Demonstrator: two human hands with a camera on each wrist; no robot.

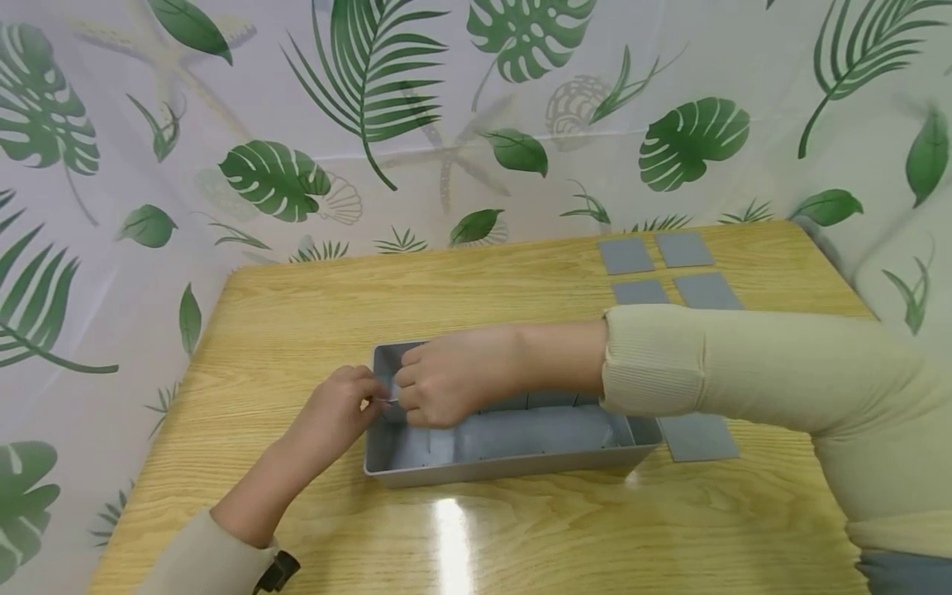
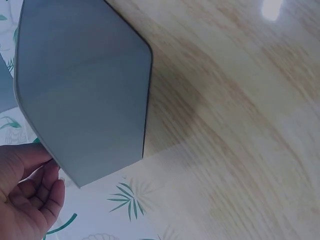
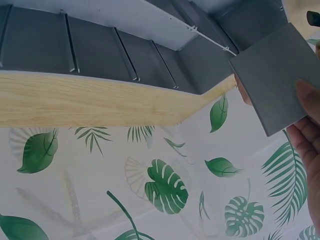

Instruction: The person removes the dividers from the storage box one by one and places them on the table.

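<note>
A grey rectangular tray (image 1: pixel 521 467) lies on the wooden table (image 1: pixel 297 314). My left hand (image 1: pixel 364 402) is at the tray's left end. In the left wrist view its thumb (image 2: pixel 30 155) rests against the rim of the tray's outer wall (image 2: pixel 85 90), with the fingers curled below. My right hand (image 1: pixel 405 397) reaches across the tray's left end and pinches a flat grey panel (image 3: pixel 272 75) between thumb and fingers (image 3: pixel 307 125). The panel hangs over the tray's slotted inner wall (image 3: pixel 100 50). In the head view both hands hide most of the panel.
Several loose grey panels lie at the table's back right (image 1: pixel 626 254), and one more (image 1: pixel 699 436) lies by the tray's right end. A leaf-printed curtain (image 1: pixel 297 173) closes in the table on the back and sides.
</note>
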